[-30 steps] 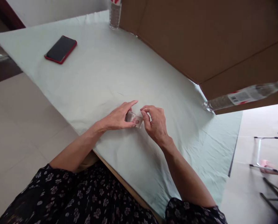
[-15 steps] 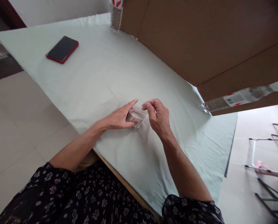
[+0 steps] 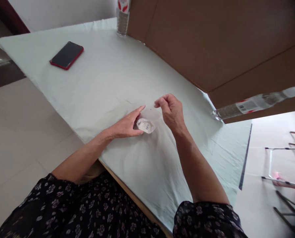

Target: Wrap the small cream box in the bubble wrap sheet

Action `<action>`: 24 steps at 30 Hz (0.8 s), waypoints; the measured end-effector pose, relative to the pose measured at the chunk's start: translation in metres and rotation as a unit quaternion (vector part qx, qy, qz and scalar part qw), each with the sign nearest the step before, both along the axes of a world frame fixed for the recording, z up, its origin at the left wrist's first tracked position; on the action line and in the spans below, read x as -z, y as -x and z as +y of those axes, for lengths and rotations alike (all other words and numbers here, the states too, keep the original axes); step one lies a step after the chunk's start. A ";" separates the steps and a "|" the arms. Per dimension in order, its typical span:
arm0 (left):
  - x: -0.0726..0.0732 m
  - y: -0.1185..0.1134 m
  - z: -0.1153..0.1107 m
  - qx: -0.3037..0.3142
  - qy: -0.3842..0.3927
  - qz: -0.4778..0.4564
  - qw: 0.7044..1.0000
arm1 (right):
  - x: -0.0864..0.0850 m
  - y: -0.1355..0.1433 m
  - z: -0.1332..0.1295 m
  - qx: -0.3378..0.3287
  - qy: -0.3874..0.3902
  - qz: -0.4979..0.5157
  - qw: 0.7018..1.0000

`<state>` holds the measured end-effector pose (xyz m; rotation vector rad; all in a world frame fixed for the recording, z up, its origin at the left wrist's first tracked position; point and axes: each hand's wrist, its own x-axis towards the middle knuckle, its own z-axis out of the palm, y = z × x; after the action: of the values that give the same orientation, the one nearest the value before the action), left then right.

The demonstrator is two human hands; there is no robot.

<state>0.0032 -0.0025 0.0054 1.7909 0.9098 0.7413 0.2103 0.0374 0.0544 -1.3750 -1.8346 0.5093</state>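
Note:
On the cloth-covered table lies a small clear plastic packet (image 3: 146, 126), its mouth standing open with something pale and printed inside that I cannot make out. My left hand (image 3: 126, 126) curves round its left side, thumb at the near edge and fingers along the far edge, gripping it. A thin see-through flap (image 3: 152, 113) rises from the packet's far side toward my right hand (image 3: 172, 110). That hand is closed in a pinch at the flap's upper edge; the exact contact is hard to see.
A red-cased phone (image 3: 67, 55) lies at the far left of the table (image 3: 107, 69). A brown cardboard panel (image 3: 211, 43) stands along the right side. One clear bottle (image 3: 123, 23) stands at its far end, another bottle (image 3: 253, 104) at its near end. Metal-legged furniture (image 3: 271, 162) is at the right.
My right hand has moved up and slightly right, away from my left. The packet has tipped so its open mouth shows, with the clear flap stretched up behind it. My left hand stays put.

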 end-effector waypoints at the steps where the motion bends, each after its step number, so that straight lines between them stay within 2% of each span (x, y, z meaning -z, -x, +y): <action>1: -0.001 0.000 0.000 0.000 0.005 -0.004 1.000 | 0.000 -0.001 0.003 0.002 0.000 0.006 1.000; 9: -0.001 0.001 0.002 -0.027 0.093 -0.066 0.993 | 0.010 -0.009 0.028 0.015 0.018 0.036 0.999; 13: 0.000 0.002 0.005 -0.012 0.137 -0.080 0.987 | 0.017 -0.009 0.037 0.014 0.028 0.057 0.998; 18: 0.001 0.001 0.008 -0.013 0.217 -0.166 0.962 | 0.023 -0.008 0.045 0.022 0.033 0.079 0.996; 21: 0.001 -0.001 0.008 -0.037 0.252 -0.196 0.947 | 0.020 -0.010 0.038 0.074 0.008 0.117 0.990; 24: 0.002 -0.002 0.010 -0.063 0.265 -0.219 0.937 | 0.014 -0.010 0.013 0.103 -0.020 0.120 0.987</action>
<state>0.0052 0.0070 0.0035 1.0461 0.8238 0.8368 0.2206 0.0506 0.0408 -1.3939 -1.4843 0.5034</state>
